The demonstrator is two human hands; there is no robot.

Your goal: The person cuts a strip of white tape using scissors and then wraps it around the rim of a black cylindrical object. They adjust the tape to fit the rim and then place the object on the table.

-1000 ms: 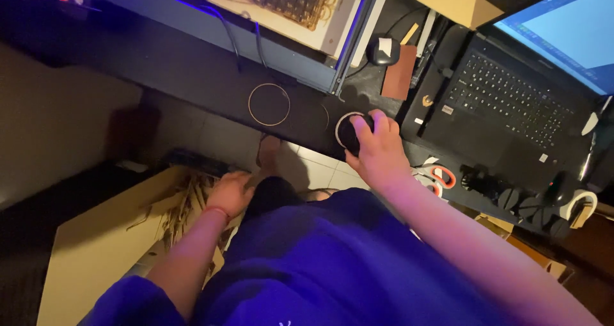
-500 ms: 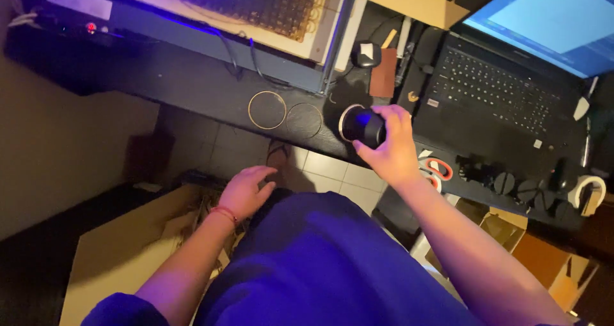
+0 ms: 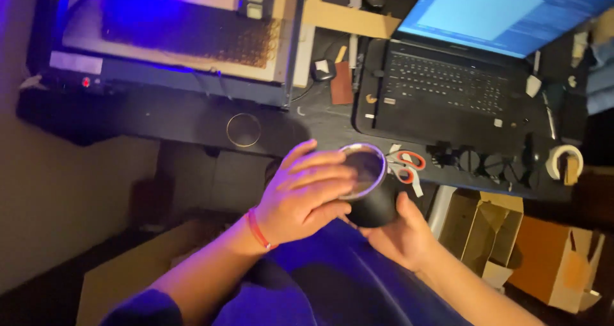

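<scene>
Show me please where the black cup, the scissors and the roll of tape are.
black cup (image 3: 377, 204), head view, on its dark side wall below the rim.
scissors (image 3: 409, 161), head view, on the orange handle loop.
roll of tape (image 3: 565, 160), head view, on its pale outer ring.

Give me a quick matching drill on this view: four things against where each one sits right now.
Things:
1. black cup
2. thin ring
3. scissors
4. tape roll

Places:
A. far right end of the desk
B. held between both hands
C. desk edge, just right of the cup
D. alone on the desk below the lit machine

Pairs: 1-B, 2-D, 3-C, 4-A
</scene>
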